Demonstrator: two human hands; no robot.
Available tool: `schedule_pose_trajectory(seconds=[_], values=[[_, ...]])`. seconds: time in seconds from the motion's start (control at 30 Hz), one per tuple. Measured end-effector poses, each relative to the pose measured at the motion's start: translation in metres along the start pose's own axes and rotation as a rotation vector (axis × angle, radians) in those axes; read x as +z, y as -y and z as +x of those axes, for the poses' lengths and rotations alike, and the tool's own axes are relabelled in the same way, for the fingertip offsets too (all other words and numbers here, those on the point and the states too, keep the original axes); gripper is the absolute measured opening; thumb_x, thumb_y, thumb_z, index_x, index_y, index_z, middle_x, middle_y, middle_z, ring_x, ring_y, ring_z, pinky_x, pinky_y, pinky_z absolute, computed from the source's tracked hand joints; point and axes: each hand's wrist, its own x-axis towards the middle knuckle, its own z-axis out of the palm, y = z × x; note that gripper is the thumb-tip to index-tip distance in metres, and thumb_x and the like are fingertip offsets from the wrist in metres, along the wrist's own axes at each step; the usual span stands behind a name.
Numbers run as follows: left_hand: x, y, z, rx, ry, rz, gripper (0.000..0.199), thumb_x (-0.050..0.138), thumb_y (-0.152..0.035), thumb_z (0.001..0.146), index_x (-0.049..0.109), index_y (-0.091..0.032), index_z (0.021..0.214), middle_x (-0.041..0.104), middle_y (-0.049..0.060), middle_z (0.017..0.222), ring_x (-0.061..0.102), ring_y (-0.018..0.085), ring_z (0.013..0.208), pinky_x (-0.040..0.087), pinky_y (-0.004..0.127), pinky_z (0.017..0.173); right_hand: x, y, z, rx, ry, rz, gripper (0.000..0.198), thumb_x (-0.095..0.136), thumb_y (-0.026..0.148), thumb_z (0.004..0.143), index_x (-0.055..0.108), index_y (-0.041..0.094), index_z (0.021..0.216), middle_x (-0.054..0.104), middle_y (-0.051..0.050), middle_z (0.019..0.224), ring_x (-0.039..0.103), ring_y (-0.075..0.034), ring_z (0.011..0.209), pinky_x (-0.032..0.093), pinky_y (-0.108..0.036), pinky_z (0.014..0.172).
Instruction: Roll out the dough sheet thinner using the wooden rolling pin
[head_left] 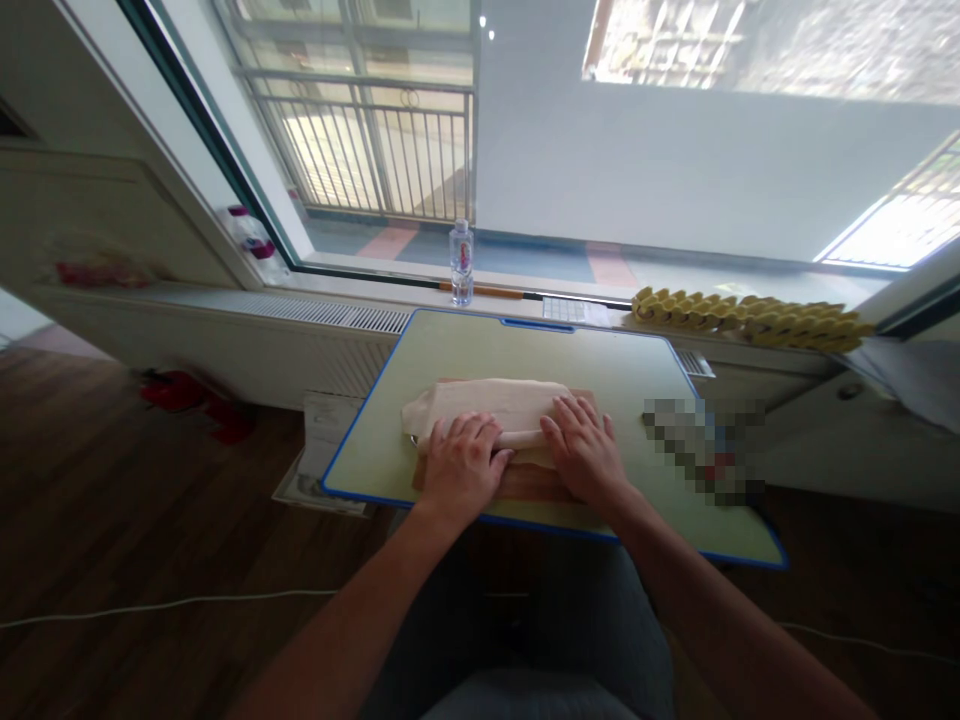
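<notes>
A pale beige sheet (502, 400), soft-looking, lies on a brown board (525, 485); I cannot tell whether it is cloth or dough. Along its near side runs a thin roll (523, 440), either a rolled edge or something under the sheet. My left hand (465, 465) rests on the left part of the roll, fingers stretched forward and palm down. On the right part lies my right hand (585, 450), its fingers also extended and slightly spread. Both palms hide the ends of the roll. A small shiny bit shows at the sheet's left edge.
The board sits on a pale green table (622, 375) with a blue rim. A pixelated patch (705, 450) covers something at its right. On the windowsill behind stand a clear bottle (462, 265) and a yellow scalloped strip (750, 318). A white cable (187, 602) crosses the floor.
</notes>
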Motion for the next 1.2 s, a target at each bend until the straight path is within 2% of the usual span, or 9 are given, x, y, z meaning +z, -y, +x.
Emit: schedule_pose_trajectory(seconds=[0.13,0.27,0.4,0.57,0.67,0.83,0.93,1.07,1.2], values=[[-0.005,0.007,-0.003,0.017,0.006,-0.021,0.028,0.067,-0.036,0.099,0.068,-0.029,0.125,0.072,0.006,0.137,0.057,0.027,0.136,0.029,0.054,0.126,-0.003,-0.006,-0.008,-0.146,-0.048,0.069,0.047,0.044,0.049,0.107,0.067,0.023,0.139,0.058,-0.011,0.158,0.041,-0.031,0.153,0.028,-0.06,0.125],[-0.007,-0.007,0.006,0.101,0.041,-0.048,0.022,0.068,-0.036,0.099,0.068,-0.03,0.12,0.073,0.004,0.132,0.056,0.027,0.135,0.024,0.056,0.128,-0.018,-0.018,-0.021,-0.298,-0.069,0.065,0.036,0.06,0.039,0.098,0.07,0.025,0.129,0.067,-0.009,0.146,0.047,-0.032,0.148,0.025,-0.06,0.125],[0.001,-0.032,0.026,0.17,0.053,-0.113,0.028,0.066,-0.045,0.1,0.068,-0.029,0.122,0.073,0.006,0.134,0.057,0.027,0.134,0.023,0.056,0.128,-0.031,-0.049,-0.024,-0.255,-0.119,0.012,0.026,0.061,0.031,0.093,0.073,0.025,0.115,0.076,-0.01,0.127,0.058,-0.032,0.135,0.034,-0.054,0.119],[0.017,-0.044,0.055,0.031,0.066,-0.105,0.041,0.047,-0.049,0.108,0.065,-0.025,0.137,0.069,0.009,0.143,0.057,0.027,0.135,0.03,0.054,0.126,-0.033,-0.103,-0.028,-0.141,-0.186,-0.019,0.027,0.058,0.033,0.091,0.074,0.022,0.111,0.076,-0.011,0.123,0.059,-0.033,0.127,0.041,-0.051,0.114],[0.027,-0.05,0.068,-0.006,0.118,-0.036,0.044,0.042,-0.045,0.109,0.063,-0.025,0.143,0.063,0.009,0.152,0.053,0.027,0.141,0.031,0.055,0.126,-0.03,-0.12,-0.029,-0.134,-0.166,-0.004,0.027,0.057,0.03,0.089,0.074,0.023,0.11,0.074,-0.01,0.128,0.058,-0.032,0.13,0.041,-0.05,0.116],[0.043,-0.065,0.083,0.047,0.172,0.081,0.054,0.031,-0.046,0.109,0.056,-0.029,0.154,0.049,0.007,0.167,0.038,0.031,0.156,0.02,0.065,0.13,-0.028,-0.119,-0.025,-0.135,-0.125,-0.004,0.03,0.058,0.033,0.09,0.075,0.023,0.112,0.074,-0.01,0.13,0.057,-0.031,0.131,0.041,-0.048,0.117],[0.048,-0.067,0.096,0.059,0.198,0.113,0.058,0.028,-0.048,0.108,0.05,-0.031,0.159,0.044,0.006,0.17,0.035,0.032,0.158,0.018,0.067,0.13,-0.03,-0.115,-0.02,-0.141,-0.088,-0.047,0.038,0.061,0.036,0.088,0.074,0.023,0.121,0.072,-0.009,0.135,0.054,-0.033,0.135,0.038,-0.049,0.118],[0.049,-0.065,0.123,0.054,0.276,0.119,0.062,0.024,-0.05,0.108,0.045,-0.03,0.163,0.038,0.007,0.173,0.031,0.033,0.16,0.017,0.068,0.13,-0.033,-0.111,-0.009,-0.117,-0.048,-0.129,0.049,0.057,0.032,0.09,0.069,0.021,0.136,0.068,-0.01,0.144,0.049,-0.034,0.14,0.032,-0.052,0.118],[0.051,-0.063,0.153,0.047,0.375,0.129,0.065,0.023,-0.053,0.108,0.036,-0.03,0.167,0.028,0.008,0.177,0.023,0.034,0.164,0.014,0.07,0.129,-0.034,-0.11,0.005,-0.085,-0.025,-0.175,0.051,0.055,0.03,0.091,0.068,0.019,0.138,0.067,-0.011,0.147,0.048,-0.036,0.141,0.03,-0.054,0.117]])
